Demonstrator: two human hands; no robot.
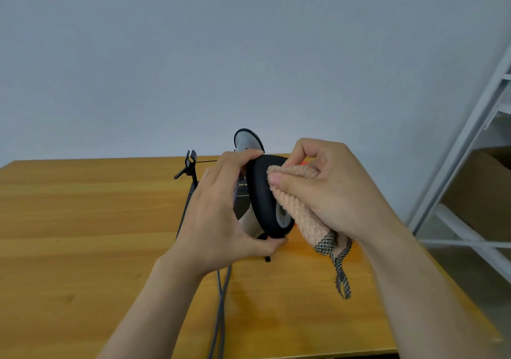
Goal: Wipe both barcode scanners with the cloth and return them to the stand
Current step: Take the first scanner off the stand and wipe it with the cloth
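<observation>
Progress: wiping is under way on one scanner. By my reckoning, putting it back is yet to come, and I can't tell whether the other has been wiped.
Table [83, 220]: wooden, spreading out under both hands.
Stand [191, 162]: thin black frame, just beyond the left hand.
Left hand [218, 206]: fingers and thumb wrapped round the held scanner, steadying it.
Cable [221, 289]: grey, trailing down below the left hand.
Held scanner [260, 192]: dark head, raised between the two hands.
Second scanner [247, 141]: upright just behind the left fingertips, apparently on the stand, with its base hidden.
Cloth [300, 216]: pink and fluffy, pressed against the held scanner's head.
Right hand [326, 190]: bunched round the cloth, thumb pushing it on.
Shelf [453, 162]: white frame, well right of the right hand.
Cardboard box [481, 192]: on that shelf, and I can't see what it holds.
</observation>
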